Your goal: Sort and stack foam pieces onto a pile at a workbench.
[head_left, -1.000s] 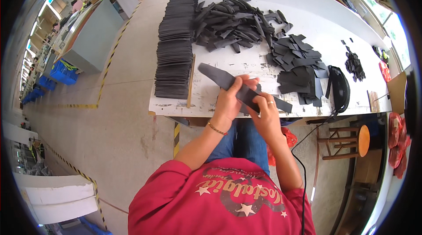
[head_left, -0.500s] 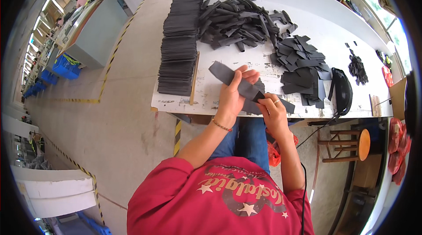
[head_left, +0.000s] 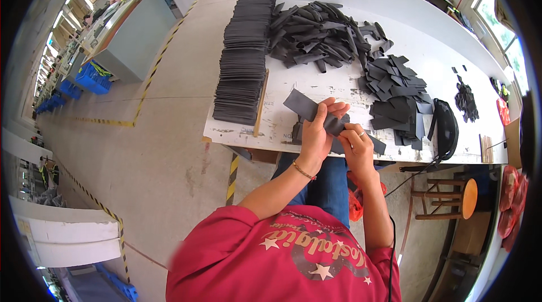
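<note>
Black strip (head_left: 301, 104) angles over the white worktable (head_left: 316, 84); left hand (head_left: 318, 135) cups it under the thumb, right hand (head_left: 358, 145) pinches its lower end; I judge this an adjusting step; the next move calls for steady grip.

Worn on the head at the left of a pair, the fisheye camera looks steeply down and forward: shirt (head_left: 243, 245) close at bottom centre, left hand (head_left: 317, 134) and right hand (head_left: 358, 148) mid-frame, table (head_left: 423, 33) beyond at upper right, floor (head_left: 169, 149) spreading at left.
</note>
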`<state>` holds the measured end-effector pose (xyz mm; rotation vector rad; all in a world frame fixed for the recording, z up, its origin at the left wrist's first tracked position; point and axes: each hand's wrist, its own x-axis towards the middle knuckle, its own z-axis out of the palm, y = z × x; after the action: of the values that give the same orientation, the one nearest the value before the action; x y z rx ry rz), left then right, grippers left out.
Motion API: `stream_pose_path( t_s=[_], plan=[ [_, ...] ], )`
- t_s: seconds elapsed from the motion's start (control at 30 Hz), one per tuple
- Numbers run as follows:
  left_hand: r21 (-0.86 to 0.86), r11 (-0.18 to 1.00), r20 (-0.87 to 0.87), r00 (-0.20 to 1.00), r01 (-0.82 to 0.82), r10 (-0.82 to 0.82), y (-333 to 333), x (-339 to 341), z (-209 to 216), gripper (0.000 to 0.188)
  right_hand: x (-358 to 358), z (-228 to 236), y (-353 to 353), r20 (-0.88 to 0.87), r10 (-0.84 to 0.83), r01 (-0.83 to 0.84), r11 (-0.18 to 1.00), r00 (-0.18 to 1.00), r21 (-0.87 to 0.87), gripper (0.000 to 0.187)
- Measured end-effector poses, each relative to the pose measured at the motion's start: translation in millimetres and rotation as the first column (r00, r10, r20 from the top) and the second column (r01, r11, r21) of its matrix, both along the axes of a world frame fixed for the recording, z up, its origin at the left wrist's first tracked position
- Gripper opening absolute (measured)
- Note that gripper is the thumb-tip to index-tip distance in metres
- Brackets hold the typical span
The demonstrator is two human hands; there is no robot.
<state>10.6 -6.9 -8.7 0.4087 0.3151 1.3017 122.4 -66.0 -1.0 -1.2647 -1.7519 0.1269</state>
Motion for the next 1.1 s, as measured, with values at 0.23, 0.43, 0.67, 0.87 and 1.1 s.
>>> stream_pose_path(
  t_s=[0.23, 0.43, 0.67, 0.87, 1.1],
  plan=[
    [-0.006, 1.000, -0.015, 1.000, -0.003, 0.003, 0.5, -2.3, -2.5, 0.036, -4.3, 3.8, -3.7, -0.192, -0.025, -0.008, 0.985, 0.981, -0.172, 0.012],
    [0.073, 0.997, -0.029, 1.000, -0.011, 0.013, 10.3, -8.0, -2.3, 0.039, -17.3, -21.1, 5.9, -0.596, -0.206, 0.047, 0.961, 0.776, -0.272, 0.015],
    [0.151, 0.982, -0.068, 0.992, 0.115, -0.106, 3.4, -13.5, 6.5, 0.044, -24.1, 6.9, 5.7, -0.839, -0.189, -0.136, 0.945, 0.511, -0.296, 0.005],
    [0.038, 0.995, -0.278, 0.956, -0.090, 0.097, 20.2, -56.6, -16.8, 0.028, -9.7, 8.4, -3.7, -0.437, -0.126, 0.148, 0.989, 0.891, 0.018, 0.010],
    [0.192, 0.980, -0.236, 0.967, -0.054, 0.099, 13.1, -66.3, -1.2, 0.017, -6.9, 3.6, -5.0, -0.686, -0.068, -0.029, 0.991, 0.724, -0.129, 0.011]
  ],
)
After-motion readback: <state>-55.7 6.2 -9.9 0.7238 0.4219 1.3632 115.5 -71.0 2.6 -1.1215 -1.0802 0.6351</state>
